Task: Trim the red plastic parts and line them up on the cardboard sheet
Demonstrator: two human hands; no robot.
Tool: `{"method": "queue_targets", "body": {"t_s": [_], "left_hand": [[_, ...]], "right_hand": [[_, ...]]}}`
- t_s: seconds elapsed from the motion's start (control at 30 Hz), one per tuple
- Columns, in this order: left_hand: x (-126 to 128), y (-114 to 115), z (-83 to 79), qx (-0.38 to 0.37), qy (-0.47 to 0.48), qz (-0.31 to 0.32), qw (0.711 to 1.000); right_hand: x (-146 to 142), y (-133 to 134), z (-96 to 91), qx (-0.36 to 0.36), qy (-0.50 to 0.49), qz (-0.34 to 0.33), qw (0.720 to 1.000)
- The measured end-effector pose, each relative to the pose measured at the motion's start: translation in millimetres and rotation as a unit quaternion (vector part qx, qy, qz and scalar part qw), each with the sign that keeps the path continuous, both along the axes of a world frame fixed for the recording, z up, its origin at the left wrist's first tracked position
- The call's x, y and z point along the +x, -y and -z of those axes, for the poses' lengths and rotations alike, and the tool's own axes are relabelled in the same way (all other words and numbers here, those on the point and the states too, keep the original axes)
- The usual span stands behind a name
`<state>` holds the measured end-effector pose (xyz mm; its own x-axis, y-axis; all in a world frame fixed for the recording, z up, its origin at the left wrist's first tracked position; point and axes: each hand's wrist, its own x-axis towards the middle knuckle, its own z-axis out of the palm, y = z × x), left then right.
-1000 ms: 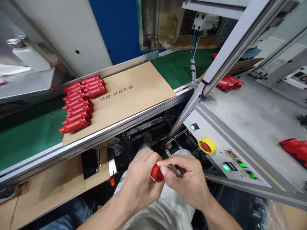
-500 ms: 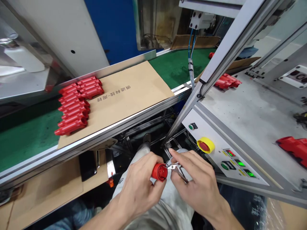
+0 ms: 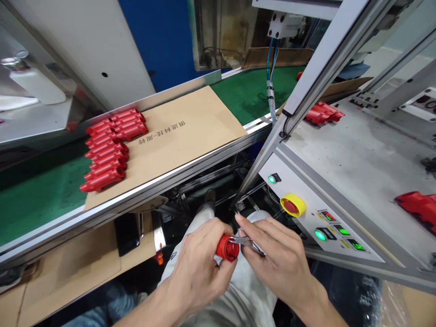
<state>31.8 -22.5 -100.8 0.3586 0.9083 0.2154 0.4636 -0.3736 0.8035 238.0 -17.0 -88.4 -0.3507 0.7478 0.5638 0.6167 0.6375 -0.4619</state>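
Note:
My left hand (image 3: 200,259) is wrapped round a red plastic tube (image 3: 226,248), its round open end facing me and to the right. Most of the tube's length is hidden in the palm. In my right hand (image 3: 279,254) is a small pair of metal nippers (image 3: 247,242), gripped by the handles. Their jaws touch the upper rim of the tube's mouth. Both hands are over my lap, in front of the conveyor.
Several red plastic parts (image 3: 105,156) lie in rows on a cardboard sheet (image 3: 194,122) over the green conveyor (image 3: 252,91). At right stands a machine table with more red parts (image 3: 418,209) and a yellow-ringed emergency stop button (image 3: 292,205). A phone (image 3: 126,234) rests on the lower shelf.
The nippers' jaws have closed up and moved onto the tube's rim, and their handles are squeezed closer together. Two green buttons on the machine panel have lit up.

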Motion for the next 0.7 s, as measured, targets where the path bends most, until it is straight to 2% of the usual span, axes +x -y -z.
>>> {"method": "queue_targets", "body": {"t_s": [0.1,0.23,0.3,0.37,0.43,0.5,0.53,0.6,0.7], "left_hand": [[1,0,0.5,-0.004,0.002,0.005,1.0],[1,-1,2.5,-0.014,0.004,0.007,1.0],[1,-1,2.8,-0.024,0.009,0.015,1.0],[0,-2,2.0,-0.041,0.019,0.019,0.999],[-1,-4,0.7,-0.056,0.027,0.016,0.998],[-1,-5,-0.6,-0.065,0.028,0.013,0.997],[-1,-6,-1.0,-0.065,0.028,0.013,0.997],[-1,-6,-1.5,-0.065,0.028,0.016,0.997],[-1,-6,-1.0,-0.06,0.03,0.019,0.998]], "right_hand": [[4,1,1.4,0.006,0.021,0.003,1.0],[8,-2,9.1,0.05,0.054,0.006,0.997],[7,-4,14.1,0.042,0.017,-0.012,0.999],[8,-6,16.9,-0.034,-0.08,-0.021,0.996],[10,-7,16.0,-0.144,-0.189,0.01,0.971],[15,-6,12.0,-0.216,-0.24,0.054,0.945],[17,-6,9.5,-0.221,-0.24,0.064,0.943],[21,-5,4.8,-0.191,-0.2,0.049,0.96],[20,-1,0.1,-0.099,-0.095,0.021,0.99]]}}
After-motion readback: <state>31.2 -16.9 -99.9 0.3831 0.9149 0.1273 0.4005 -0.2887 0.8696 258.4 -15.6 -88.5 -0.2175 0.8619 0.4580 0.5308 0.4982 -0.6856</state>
